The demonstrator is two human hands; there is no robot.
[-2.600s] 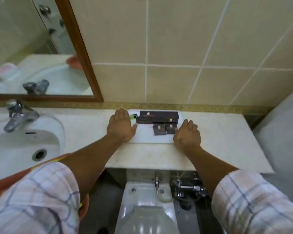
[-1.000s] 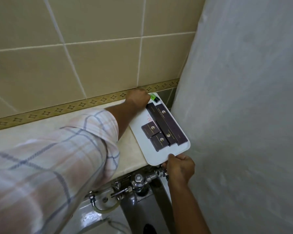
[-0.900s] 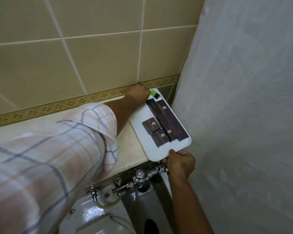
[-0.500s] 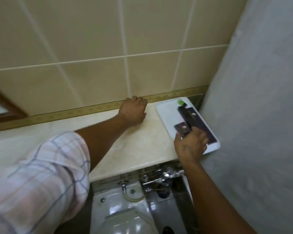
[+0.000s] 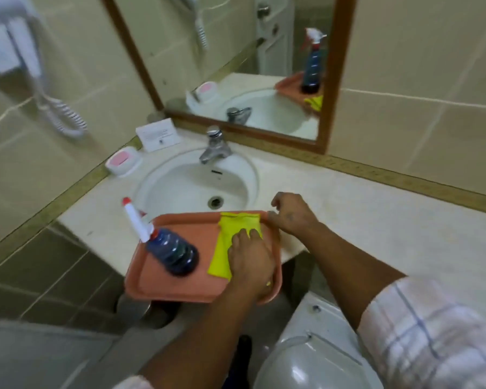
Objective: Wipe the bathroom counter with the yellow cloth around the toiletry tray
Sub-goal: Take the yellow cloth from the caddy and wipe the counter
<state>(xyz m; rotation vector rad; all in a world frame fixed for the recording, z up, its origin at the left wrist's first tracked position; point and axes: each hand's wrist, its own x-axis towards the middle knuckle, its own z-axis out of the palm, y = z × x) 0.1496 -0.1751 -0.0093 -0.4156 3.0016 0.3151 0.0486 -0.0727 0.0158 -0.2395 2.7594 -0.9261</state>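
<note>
The yellow cloth (image 5: 236, 237) lies folded on the right side of an orange tray (image 5: 157, 282), which rests on the front edge of the pale counter (image 5: 376, 220) and overhangs it. My left hand (image 5: 250, 262) lies palm down on the cloth, fingers curled onto it. My right hand (image 5: 291, 213) hovers at the tray's far right corner, fingers loosely apart, holding nothing. A blue spray bottle (image 5: 170, 249) with a white and red nozzle stands on the tray's left side. The white toiletry tray is out of view.
The white sink (image 5: 180, 186) with its chrome tap (image 5: 215, 147) sits behind the tray. A pink soap dish (image 5: 123, 161) and a white card (image 5: 159, 133) stand at the back left. A framed mirror (image 5: 236, 66) hangs above. The toilet (image 5: 306, 355) is below right.
The view has swung left from the counter's right end to the sink. Both hands have left the white toiletry tray; my left hand now rests on the yellow cloth.
</note>
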